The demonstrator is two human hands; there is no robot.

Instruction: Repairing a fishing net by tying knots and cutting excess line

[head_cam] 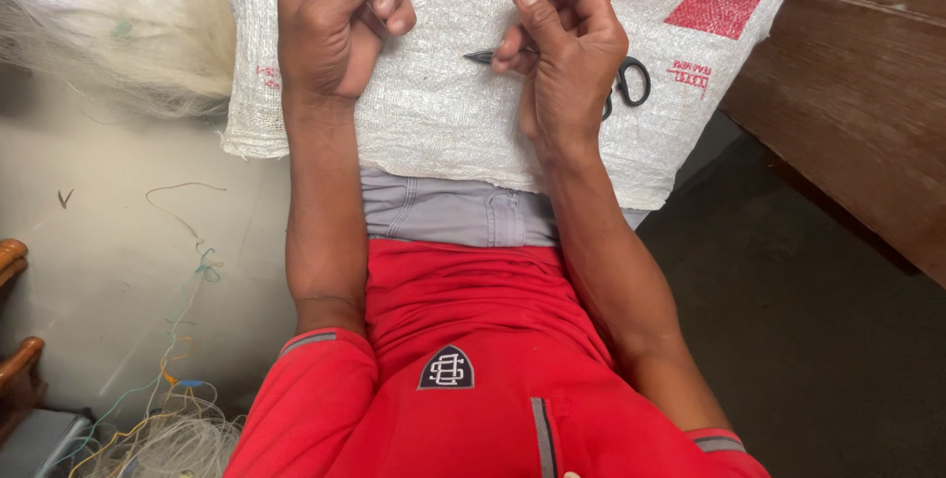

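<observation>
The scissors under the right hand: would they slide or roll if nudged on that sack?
The scissors look flat and rigid, so probably no rolling. The woven sack looks coarse, likely resisting sliding. The right hand covers their middle, so weight is unclear.

Soft, even daylight, moderately bright, no glare. White woven sack (443, 113) and pale floor (118, 241) at left read brightest; dark floor (818, 340) at right sits dim. Faint shadows under the forearms. Focus mostly sharp; netting (108, 34) at top-left corner looks hazy. Mild wide-angle stretch at edges.
</observation>
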